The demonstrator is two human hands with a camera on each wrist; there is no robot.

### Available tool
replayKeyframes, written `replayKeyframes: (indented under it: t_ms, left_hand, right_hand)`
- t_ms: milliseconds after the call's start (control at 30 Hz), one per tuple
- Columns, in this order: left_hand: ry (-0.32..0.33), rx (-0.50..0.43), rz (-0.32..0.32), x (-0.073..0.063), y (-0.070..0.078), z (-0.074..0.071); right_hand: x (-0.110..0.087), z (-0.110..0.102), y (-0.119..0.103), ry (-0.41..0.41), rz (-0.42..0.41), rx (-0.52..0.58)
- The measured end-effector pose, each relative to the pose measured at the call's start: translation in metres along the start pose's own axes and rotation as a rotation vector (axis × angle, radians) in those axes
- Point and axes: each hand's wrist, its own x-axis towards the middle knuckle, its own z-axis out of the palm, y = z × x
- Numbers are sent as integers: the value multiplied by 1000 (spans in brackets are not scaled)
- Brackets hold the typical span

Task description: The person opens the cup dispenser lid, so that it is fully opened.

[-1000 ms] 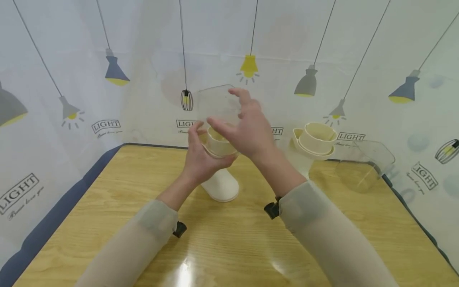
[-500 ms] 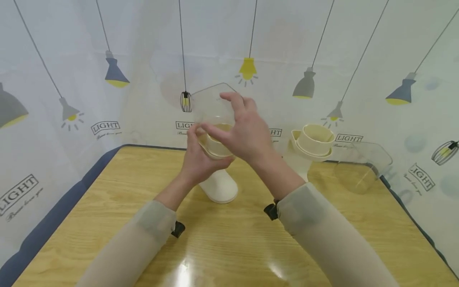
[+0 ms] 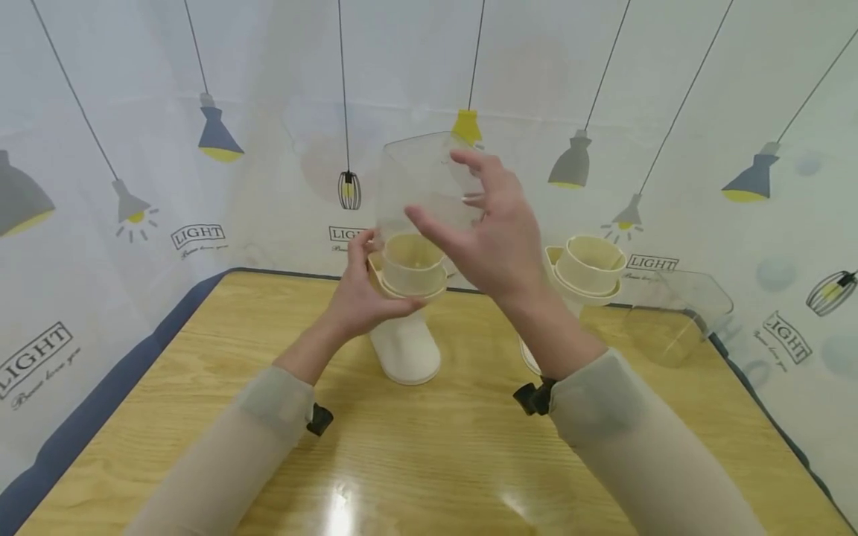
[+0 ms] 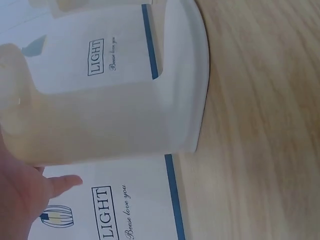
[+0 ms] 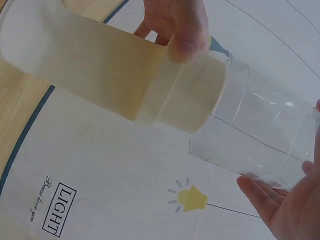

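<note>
My left hand [image 3: 355, 298] grips a cream stand [image 3: 409, 350] just below its raised round collar [image 3: 415, 275], thumb in front and fingers behind. The foot of this stand [image 4: 185, 75] meets the wooden table in the left wrist view. Above the collar, my right hand [image 3: 503, 231] holds a clear plastic container [image 3: 422, 179] between thumb and spread fingers. In the right wrist view the container's open end [image 5: 235, 90] is at the collar's rim [image 5: 200, 90], slightly tilted. Whether it overlaps the rim I cannot tell. The right fingertips [image 5: 260, 200] press against the container's far end.
A second cream stand [image 3: 590, 268] of the same shape stands to the right, partly behind my right forearm. Beyond it, another clear container [image 3: 677, 320] sits near the table's back right corner. A curtain printed with lamps [image 3: 268, 149] hangs close behind the wooden table [image 3: 415, 461].
My right hand has moved up and to the right with the clear container, uncovering more of the collar. The left hand keeps its grip on the stand, its wrist slightly further left.
</note>
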Motion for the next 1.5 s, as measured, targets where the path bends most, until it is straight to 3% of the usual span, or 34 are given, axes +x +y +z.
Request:
replayKeyframes:
  t_ms: [200,433,533,767,900,1300,1500]
  left_hand:
    - [-126,-49,-5,10,-3,-14]
    - [-202,-72,-95,11,-3,-21]
    - [-176,-69,-127,4,-3,-19]
    - [10,-32,-158,-16,-1,-2]
    - [60,-19,-163,-19,1,4]
    - [63,-36,-204,-14,8,13]
    - [19,-46,-197,-9,8,7]
  right_hand:
    - [-4,-27,-5,69,-39,130]
    - [-20,-63,-4,80,32,153]
    - [-29,-75,0,85,43,135]
    - [-52,-100,11,85,90,80]
    - [-66,-110,20,77,93,74]
    - [-98,-128,45,66,130,50]
    - [-113,-134,59,62,155,-2]
